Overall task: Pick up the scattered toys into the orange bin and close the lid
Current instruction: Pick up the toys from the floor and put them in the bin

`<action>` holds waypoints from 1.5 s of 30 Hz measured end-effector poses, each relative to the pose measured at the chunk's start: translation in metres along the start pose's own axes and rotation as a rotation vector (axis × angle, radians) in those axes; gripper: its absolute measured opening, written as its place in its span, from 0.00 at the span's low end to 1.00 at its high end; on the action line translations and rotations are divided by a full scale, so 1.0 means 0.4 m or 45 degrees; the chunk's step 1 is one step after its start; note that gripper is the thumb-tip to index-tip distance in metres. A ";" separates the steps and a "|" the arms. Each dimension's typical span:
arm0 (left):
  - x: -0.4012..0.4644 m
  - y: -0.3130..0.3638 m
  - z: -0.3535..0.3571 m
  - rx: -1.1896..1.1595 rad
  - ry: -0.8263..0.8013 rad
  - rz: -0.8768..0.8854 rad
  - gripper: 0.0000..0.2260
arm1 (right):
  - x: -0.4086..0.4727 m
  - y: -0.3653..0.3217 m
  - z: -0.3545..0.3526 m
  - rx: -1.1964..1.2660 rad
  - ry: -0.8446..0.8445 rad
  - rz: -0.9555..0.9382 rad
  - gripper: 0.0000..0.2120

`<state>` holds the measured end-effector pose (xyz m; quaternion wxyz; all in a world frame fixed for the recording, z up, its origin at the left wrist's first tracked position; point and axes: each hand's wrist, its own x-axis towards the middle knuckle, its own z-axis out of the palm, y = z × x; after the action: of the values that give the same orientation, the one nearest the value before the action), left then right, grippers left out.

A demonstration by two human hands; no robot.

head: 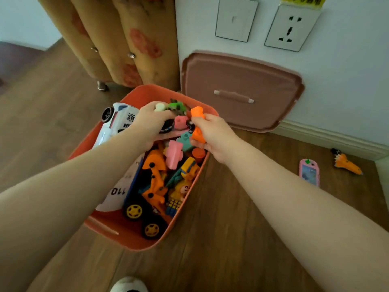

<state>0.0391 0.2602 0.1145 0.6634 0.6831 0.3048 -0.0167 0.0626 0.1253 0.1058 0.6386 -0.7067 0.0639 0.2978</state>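
The orange plastic bin sits on the wooden plank floor, filled with toys. Behind it to the right, the dusty-pink rectangular lid leans against the wall. Farther right, 2 toys lie on the floor: a pink toy phone, then an orange toy shuttle.

The orange bin looked smooth, matt plastic, like its lid at one o'clock; the toy truck inside was glossy plastic. The floor showed satin wood grain; the sofa at eleven o'clock was soft, napped cloth on a shiny metal foot.

Toy-filled orange bin stands open; its lid leans against the wall.
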 end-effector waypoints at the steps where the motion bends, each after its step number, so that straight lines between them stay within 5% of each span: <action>1: 0.023 -0.019 -0.015 0.201 0.099 0.072 0.09 | 0.018 0.010 0.022 -0.093 0.026 -0.013 0.15; 5: 0.082 -0.125 -0.035 1.033 0.065 0.235 0.31 | 0.051 0.049 0.066 -0.838 0.172 -0.274 0.25; 10: 0.101 -0.208 -0.029 1.655 -0.023 0.476 0.32 | 0.029 0.121 0.048 -1.921 0.077 -0.681 0.25; 16: 0.096 -0.165 -0.023 1.605 -0.101 0.476 0.33 | -0.017 0.144 0.004 -1.546 0.195 -0.593 0.27; 19: 0.020 -0.133 0.032 1.312 -0.075 0.889 0.33 | -0.056 0.179 -0.091 -1.461 0.304 -0.523 0.27; 24: -0.103 -0.103 0.205 1.305 -0.596 1.377 0.27 | -0.141 0.267 -0.329 -1.733 0.362 -0.289 0.21; 31: -0.209 -0.184 0.449 1.692 -0.939 1.148 0.22 | -0.274 0.442 -0.630 -1.784 0.317 0.265 0.22; 36: -0.290 -0.272 0.642 1.720 -1.201 1.004 0.32 | -0.379 0.557 -0.803 -1.741 0.464 0.433 0.15; 45: -0.425 -0.468 0.888 1.971 -1.524 0.949 0.36 | -0.523 0.737 -1.062 -1.225 0.642 0.685 0.31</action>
<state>-0.0458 -0.1447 -0.0228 0.0508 0.8520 -0.3972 -0.3373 -0.1026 -0.3871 -0.0409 0.1148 -0.9240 0.2478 0.2677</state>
